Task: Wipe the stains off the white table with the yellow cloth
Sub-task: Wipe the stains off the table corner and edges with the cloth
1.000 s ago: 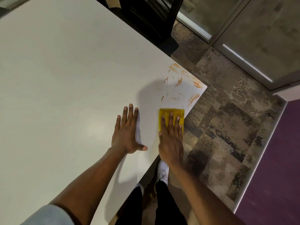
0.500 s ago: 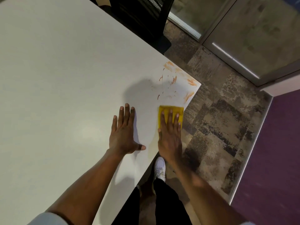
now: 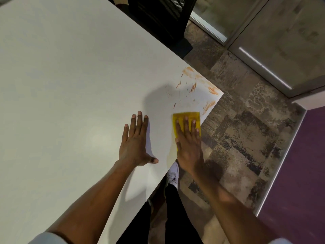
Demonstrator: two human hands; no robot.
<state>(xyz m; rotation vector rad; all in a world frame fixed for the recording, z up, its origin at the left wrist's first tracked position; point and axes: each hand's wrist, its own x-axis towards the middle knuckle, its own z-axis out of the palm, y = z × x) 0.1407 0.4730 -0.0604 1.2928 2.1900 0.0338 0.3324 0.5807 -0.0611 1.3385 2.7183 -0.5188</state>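
Closest to the camera it's just black trousers and one white shoe (image 3: 173, 175) poking out under the table edge, plus pale sleeve cuffs at the bottom corners.

Left hand (image 3: 136, 145) is flat on the white table (image 3: 70, 85), fingers straight and a bit spread, thumb out sideways, holding nothing. Looks like a brace to me. Right hand (image 3: 189, 147) is also flat with straight fingers, pressing down on the yellow cloth (image 3: 181, 115), not gripping it. The cloth sits right at the near edge of the table, just short of the corner, and its right side looks like it's hanging over the edge a bit.

The orange-brown stains (image 3: 193, 87) start just beyond the cloth and spread right up to the corner, so I'd say hardly any of them are wiped yet.

What could go wrong:
- With a flat palm and no real grip, a push toward the corner could send the cloth off the edge onto the carpet (image 3: 246, 138).
- Those streaks look smeary, so one pass might just drag them across clean table.
- The marks along the very edge are easy to miss.

Hard to tell: most of the cloth is under the hand, so I can't see whether it's folded or dirty. The black mesh chair (image 3: 158, 18) at the far side is cut off at the top.
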